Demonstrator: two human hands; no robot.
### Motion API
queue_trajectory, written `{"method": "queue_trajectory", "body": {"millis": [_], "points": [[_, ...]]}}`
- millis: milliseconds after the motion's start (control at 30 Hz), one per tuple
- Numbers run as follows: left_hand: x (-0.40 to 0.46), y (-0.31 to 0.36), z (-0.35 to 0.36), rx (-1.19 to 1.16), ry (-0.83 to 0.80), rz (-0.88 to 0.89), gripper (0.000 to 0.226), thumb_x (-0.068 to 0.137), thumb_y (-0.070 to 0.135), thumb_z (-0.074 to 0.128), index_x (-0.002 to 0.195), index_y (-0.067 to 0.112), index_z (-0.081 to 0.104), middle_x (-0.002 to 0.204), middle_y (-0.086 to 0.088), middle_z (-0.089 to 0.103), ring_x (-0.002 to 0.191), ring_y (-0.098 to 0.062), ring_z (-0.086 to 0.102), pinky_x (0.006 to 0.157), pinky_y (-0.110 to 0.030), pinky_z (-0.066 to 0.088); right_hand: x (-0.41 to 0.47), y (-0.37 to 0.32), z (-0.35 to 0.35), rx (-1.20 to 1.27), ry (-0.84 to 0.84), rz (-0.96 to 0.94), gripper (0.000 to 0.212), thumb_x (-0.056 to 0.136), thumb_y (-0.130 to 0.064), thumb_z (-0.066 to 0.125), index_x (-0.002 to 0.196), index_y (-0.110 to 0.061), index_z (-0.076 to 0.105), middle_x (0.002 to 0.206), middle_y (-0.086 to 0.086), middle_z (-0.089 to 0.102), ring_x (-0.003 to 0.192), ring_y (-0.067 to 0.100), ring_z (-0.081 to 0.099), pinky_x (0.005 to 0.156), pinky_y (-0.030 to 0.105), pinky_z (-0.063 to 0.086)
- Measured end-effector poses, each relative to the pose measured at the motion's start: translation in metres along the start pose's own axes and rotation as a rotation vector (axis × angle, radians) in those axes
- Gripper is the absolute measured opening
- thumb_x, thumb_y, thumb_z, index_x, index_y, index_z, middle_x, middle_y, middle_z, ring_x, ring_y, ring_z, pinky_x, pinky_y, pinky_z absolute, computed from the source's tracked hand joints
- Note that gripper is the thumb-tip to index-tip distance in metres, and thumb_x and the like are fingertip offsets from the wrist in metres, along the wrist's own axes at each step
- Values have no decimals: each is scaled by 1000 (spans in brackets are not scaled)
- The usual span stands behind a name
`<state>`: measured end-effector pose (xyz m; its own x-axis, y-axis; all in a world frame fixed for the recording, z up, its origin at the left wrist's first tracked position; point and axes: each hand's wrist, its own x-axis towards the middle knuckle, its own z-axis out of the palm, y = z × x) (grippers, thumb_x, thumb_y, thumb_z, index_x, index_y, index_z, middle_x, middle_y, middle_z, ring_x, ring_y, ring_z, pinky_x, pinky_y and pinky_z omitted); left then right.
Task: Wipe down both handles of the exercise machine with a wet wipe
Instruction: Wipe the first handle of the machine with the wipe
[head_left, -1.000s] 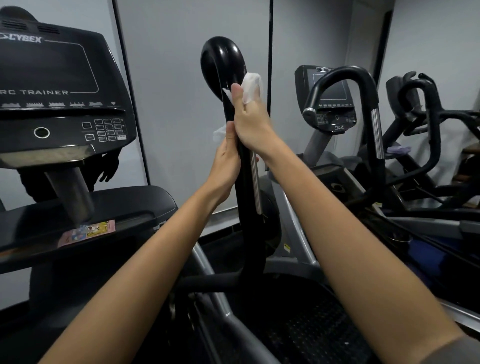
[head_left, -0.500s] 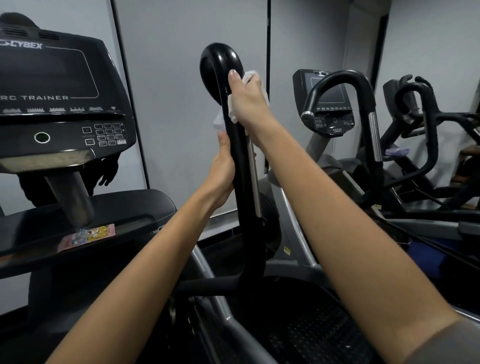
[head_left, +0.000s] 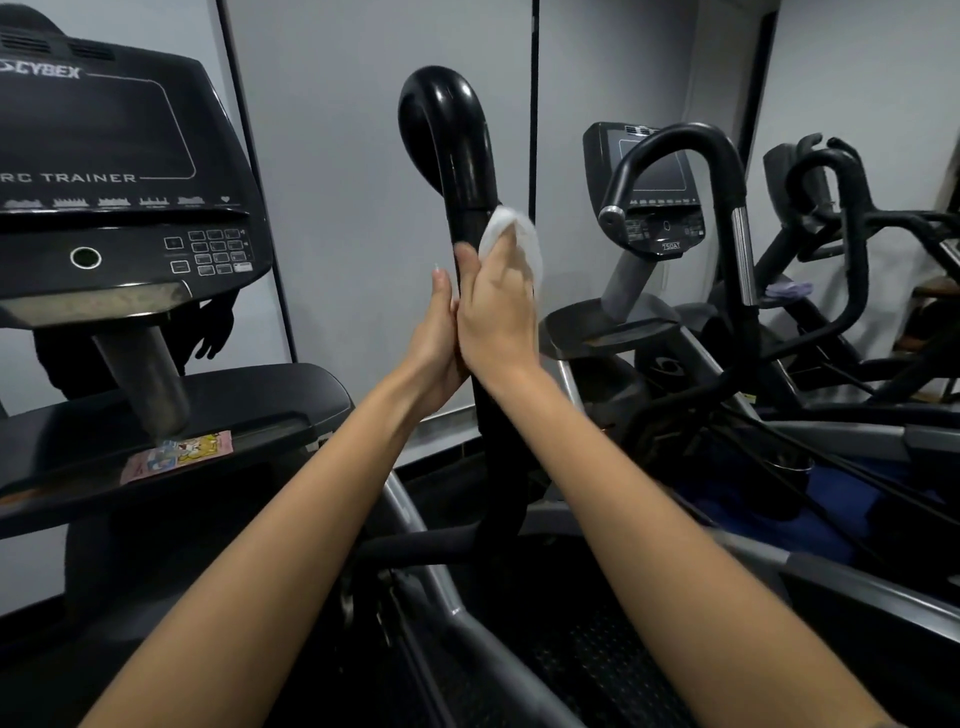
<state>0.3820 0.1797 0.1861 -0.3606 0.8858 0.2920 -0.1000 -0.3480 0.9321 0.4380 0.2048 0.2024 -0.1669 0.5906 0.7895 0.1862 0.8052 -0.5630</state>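
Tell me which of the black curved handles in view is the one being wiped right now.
The nearest handle, centre frame beside the Cybex console. Both hands hold it; the right hand presses the white wipe against it. The other curved handle further right is untouched.

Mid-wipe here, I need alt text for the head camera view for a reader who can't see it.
The right hand presses a white wet wipe around the black upright handle of an exercise machine, while the left hand grips the handle just beside it. The console sits left.
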Motion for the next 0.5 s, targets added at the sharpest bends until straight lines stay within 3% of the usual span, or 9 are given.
{"method": "queue_trajectory", "body": {"millis": [67,133,200,300,400,500], "points": [[-4,-12,-2,4,-11,-44,61,98,52,11,108,18,61,104,-1,68,96,-9,64,82,-20,52,-23,11,-2,-35,-63,20,56,99,-35,37,138,5,29,123,23,54,116,37,50,91,43,41],[-5,-18,-5,-48,2,-61,62,98,51,14,117,12,59,110,-6,65,103,-15,61,89,-24,49,-30,14,-11,-43,-115,52,63,97,-44,36,137,5,30,129,23,50,122,36,46,99,43,39],[-2,-17,-8,-96,6,-52,57,99,51,17,111,15,60,110,-8,63,103,-18,59,93,-30,48,-23,-1,-22,63,-122,90,74,94,-53,31,144,0,21,146,20,35,136,33,30,113,41,25],[-1,-10,-12,-11,97,-24,38,102,35,26,89,17,57,76,4,60,69,-7,57,62,-21,50,4,-37,-30,284,-164,107,64,99,-49,17,151,-12,14,160,7,12,148,20,2,118,37,0],[-6,-5,-13,100,109,4,27,99,16,31,88,16,55,74,6,59,63,-5,55,59,-18,47,24,-59,-18,121,-166,23,46,101,-33,25,143,-15,32,152,14,30,142,32,19,116,45,13],[-11,-4,-17,150,127,18,31,96,2,30,76,15,51,46,14,54,42,2,51,46,-13,43,26,-46,2,-296,-55,-97,54,94,-15,42,146,-21,26,141,17,42,124,37,37,94,40,35]]}}
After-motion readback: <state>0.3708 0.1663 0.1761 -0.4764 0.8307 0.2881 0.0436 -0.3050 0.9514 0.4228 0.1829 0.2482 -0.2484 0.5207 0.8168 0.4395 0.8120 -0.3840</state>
